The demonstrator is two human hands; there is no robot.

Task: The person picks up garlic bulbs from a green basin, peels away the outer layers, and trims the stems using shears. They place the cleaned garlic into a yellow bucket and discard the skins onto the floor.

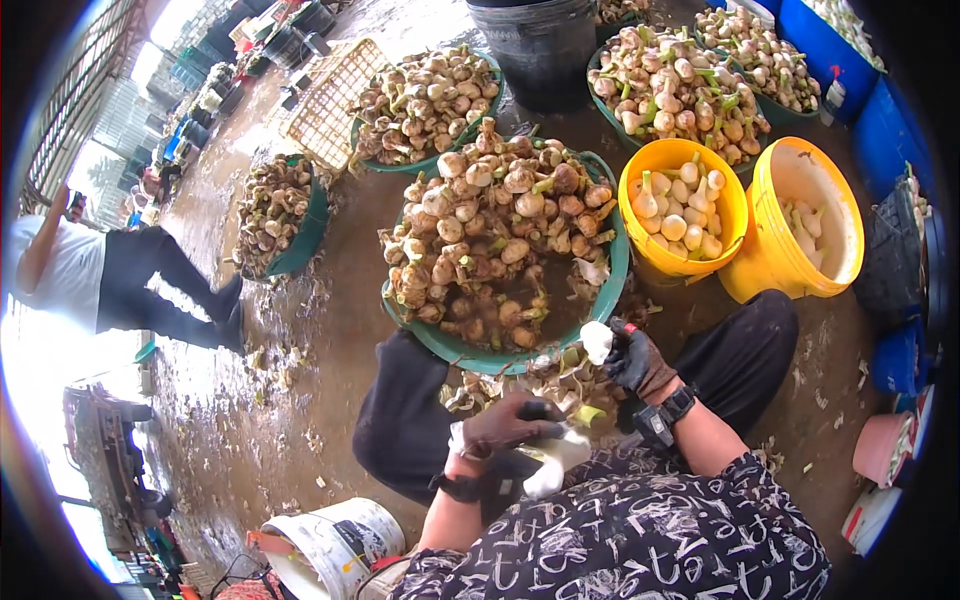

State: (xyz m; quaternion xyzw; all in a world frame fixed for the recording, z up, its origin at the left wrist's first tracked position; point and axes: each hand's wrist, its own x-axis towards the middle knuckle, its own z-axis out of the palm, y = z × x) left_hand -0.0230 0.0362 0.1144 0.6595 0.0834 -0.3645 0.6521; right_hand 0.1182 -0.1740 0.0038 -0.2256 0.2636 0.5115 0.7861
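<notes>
My right hand (640, 365), in a dark glove, was closed around a white garlic bulb (597, 342), which projected from the fingers just beyond the near rim of the central green tub (470, 358). My left hand (510, 425), also gloved, was half curled above my lap; a pale, whitish piece (560, 455) lay against and below its fingers, though whether it was gripped I could not tell. A black wrist device (655, 425) was strapped to my right wrist and a dark band (460, 487) to my left.

Soiled garlic bulbs (500, 210) were heaped from the far rim of the tub towards its near edge, where brown water (560, 290) showed among them. Stalks and skins (570, 385) littered the floor (270, 420) between my legs and the near rim. Beside the tub's right edge stood a yellow bucket (660, 258) of pale, cleaned bulbs (683, 210); touching it on the right was a second yellow bucket (752, 245), with fewer bulbs inside.

Beyond the far rim stood two further heaped tubs and a black bucket (535, 50). A white bucket (350, 540) was at my lower left; another person (150, 275) stood on the far left.
</notes>
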